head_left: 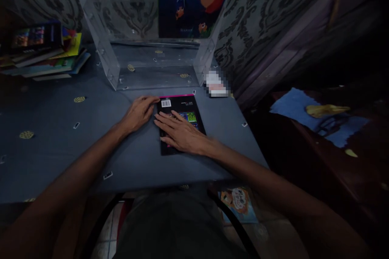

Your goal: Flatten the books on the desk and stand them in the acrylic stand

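Note:
A black book [179,105] with a pink edge and a barcode lies flat on the table, back cover up. My right hand [182,132] rests palm down across it, fingers stretched out, hiding much of the cover's pictures. At the book's upper left corner, my left hand [140,112] lies on the table with its fingertips touching the edge; its fingers are extended and it grips nothing. Just beyond the book stands a clear acrylic rack [154,77], which holds a blue picture book [194,12] with orange fish on its cover.
A stack of books [45,54] sits at the table's far left. A pixelated white item [216,83] lies right of the rack. To the right, a blue cloth [293,107] is on a dark red surface. Another book [238,204] lies below the table's front edge [136,189].

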The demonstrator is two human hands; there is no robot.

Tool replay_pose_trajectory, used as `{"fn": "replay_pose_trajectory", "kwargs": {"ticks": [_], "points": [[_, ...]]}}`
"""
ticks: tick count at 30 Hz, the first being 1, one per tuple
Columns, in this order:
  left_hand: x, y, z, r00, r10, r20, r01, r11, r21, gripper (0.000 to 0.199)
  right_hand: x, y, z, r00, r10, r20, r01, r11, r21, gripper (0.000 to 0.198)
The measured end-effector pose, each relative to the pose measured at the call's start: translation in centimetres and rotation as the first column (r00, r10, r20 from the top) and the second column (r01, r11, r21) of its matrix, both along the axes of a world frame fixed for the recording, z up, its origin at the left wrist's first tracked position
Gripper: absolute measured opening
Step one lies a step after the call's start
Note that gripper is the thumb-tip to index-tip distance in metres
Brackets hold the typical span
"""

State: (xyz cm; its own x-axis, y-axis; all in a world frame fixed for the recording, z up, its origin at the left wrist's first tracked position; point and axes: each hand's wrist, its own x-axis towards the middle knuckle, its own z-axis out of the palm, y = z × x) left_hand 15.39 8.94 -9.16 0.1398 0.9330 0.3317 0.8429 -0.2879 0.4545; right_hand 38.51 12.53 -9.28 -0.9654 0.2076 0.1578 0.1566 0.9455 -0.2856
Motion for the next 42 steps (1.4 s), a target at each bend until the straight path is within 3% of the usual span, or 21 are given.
{"fn": "replay_pose_trajectory", "kwargs": {"ticks": [8,15,19,23,26,30,32,35,38,40,42], "points": [[0.1,-0.1,-0.1,1.000,0.022,-0.001,-0.022,1.000,-0.002,0.039,1.2,-3.6,0.1,0.997,0.070,0.031,-0.071,0.997,0.020,0.059],[0.1,-0.1,0.0,1.000,0.001,-0.015,-0.001,1.000,0.021,0.039,1.2,-4.1,0.6,0.995,0.094,0.019,-0.094,0.995,0.018,0.062],[0.0,-0.1,0.1,1.000,-0.003,-0.014,0.003,1.000,0.010,0.039,1.9,-4.0,1.0,0.996,0.084,-0.016,-0.085,0.995,-0.050,0.058],[0.0,-0.1,0.2,1.000,-0.001,-0.023,0.001,1.000,0.013,0.040,3.5,-3.8,1.2,0.989,-0.023,-0.144,-0.006,0.980,-0.199,0.050],[0.0,-0.2,0.2,0.999,0.007,-0.035,-0.007,1.000,-0.001,0.040,4.3,-3.5,1.2,0.945,-0.154,-0.290,0.024,0.914,-0.405,0.041],[0.0,-0.2,0.2,0.999,0.015,-0.042,-0.015,1.000,-0.009,0.041,4.6,-3.0,1.4,0.875,-0.330,-0.354,-0.020,0.705,-0.708,0.038],[0.0,-0.3,0.2,0.999,0.022,-0.047,-0.023,1.000,-0.014,0.042,4.7,-2.8,1.5,0.850,-0.407,-0.334,-0.017,0.613,-0.790,0.041],[0.3,-0.5,0.3,0.997,0.024,-0.068,-0.025,0.999,-0.023,0.041,4.8,-2.1,1.6,0.806,-0.502,-0.313,0.021,0.553,-0.833,0.043],[1.0,-0.7,0.5,0.994,-0.014,-0.108,0.015,1.000,0.002,0.039,4.9,-0.2,1.6,0.815,-0.516,-0.264,0.109,0.584,-0.804,0.037],[1.6,-0.6,0.6,0.987,-0.022,-0.160,0.024,1.000,0.014,0.038,4.8,1.8,1.4,0.842,-0.488,-0.229,0.206,0.684,-0.700,0.036],[2.1,-0.5,0.6,0.976,-0.006,-0.216,0.009,1.000,0.013,0.037,4.5,4.0,0.9,0.859,-0.467,-0.211,0.308,0.798,-0.518,0.038]]}}
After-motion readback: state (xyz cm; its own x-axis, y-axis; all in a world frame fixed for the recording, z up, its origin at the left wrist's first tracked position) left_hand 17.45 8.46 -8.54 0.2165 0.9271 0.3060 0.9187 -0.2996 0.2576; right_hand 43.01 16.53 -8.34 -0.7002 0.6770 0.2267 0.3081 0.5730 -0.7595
